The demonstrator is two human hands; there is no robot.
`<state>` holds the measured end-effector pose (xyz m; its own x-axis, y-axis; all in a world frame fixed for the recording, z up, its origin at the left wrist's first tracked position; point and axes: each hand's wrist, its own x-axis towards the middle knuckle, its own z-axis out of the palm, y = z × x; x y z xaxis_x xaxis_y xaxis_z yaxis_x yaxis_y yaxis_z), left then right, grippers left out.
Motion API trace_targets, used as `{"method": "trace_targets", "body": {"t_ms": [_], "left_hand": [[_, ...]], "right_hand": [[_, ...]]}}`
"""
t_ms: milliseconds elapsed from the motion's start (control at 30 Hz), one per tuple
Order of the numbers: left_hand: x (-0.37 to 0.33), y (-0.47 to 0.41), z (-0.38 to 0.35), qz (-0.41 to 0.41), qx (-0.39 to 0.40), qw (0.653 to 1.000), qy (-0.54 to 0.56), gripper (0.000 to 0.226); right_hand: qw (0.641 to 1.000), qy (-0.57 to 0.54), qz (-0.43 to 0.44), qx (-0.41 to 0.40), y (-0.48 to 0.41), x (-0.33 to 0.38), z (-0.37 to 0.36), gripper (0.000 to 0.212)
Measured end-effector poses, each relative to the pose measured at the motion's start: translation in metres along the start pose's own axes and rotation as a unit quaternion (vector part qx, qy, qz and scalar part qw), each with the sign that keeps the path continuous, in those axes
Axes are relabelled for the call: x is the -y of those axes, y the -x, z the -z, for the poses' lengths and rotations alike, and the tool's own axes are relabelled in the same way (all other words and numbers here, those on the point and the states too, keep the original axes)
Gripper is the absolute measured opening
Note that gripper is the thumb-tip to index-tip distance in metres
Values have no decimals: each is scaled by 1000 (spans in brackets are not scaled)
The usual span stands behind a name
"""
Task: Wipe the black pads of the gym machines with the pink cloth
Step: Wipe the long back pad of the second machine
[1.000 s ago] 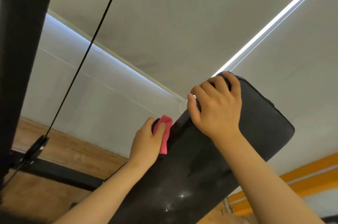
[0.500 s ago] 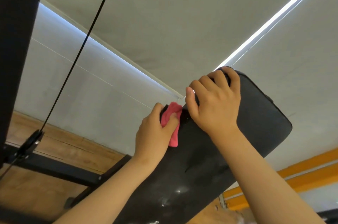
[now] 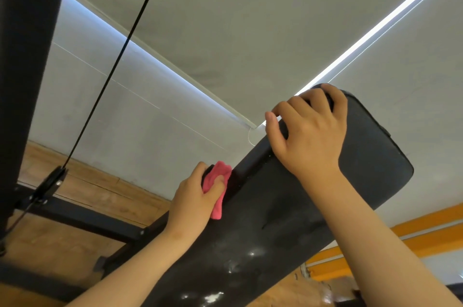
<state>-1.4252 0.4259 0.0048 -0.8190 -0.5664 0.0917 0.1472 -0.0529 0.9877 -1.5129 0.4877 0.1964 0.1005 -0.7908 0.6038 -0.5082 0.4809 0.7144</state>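
A long black pad [image 3: 275, 226] slants from the bottom centre up to the right, with pale smudges on its lower part. My left hand [image 3: 193, 201] grips the pink cloth [image 3: 216, 188] and presses it against the pad's left edge, about halfway up. My right hand [image 3: 310, 131] holds the pad's upper end, its fingers curled over the top rim and its thumb on the left edge.
A thick black machine post [image 3: 22, 68] fills the left side. A thin black cable [image 3: 110, 76] runs down to a clip near a black frame bar [image 3: 82, 216] on the wooden floor. Grey blinds hang behind, with orange bars [image 3: 421, 229] at the lower right.
My left hand slid the pink cloth up the pad's left edge towards my right hand, then back down. My right hand has kept its hold on the top.
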Motion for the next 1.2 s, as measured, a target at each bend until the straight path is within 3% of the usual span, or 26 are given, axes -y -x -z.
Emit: {"method": "trace_targets", "body": {"t_ms": [233,433,633,1000,1200], "left_hand": [[13,5,3,26,7,1000,-6,28],[-10,-1,-3,11,-31,998,61,21],[-11,-2,-7,-20,-30,999,2,26],[4,2,-4,3,-28,1000,-9,21],[16,9,1,22,-13,1000,2,22]], "right_hand": [[1000,-7,0,3,0,0,1,35],[1000,-10,0,1,0,0,1,36],[1000,-5,3,-2,0,0,1,35],[1000,-6,-18,-2,-2,4,3,32],[992,-91,-69,60,46,50,30,21]]}}
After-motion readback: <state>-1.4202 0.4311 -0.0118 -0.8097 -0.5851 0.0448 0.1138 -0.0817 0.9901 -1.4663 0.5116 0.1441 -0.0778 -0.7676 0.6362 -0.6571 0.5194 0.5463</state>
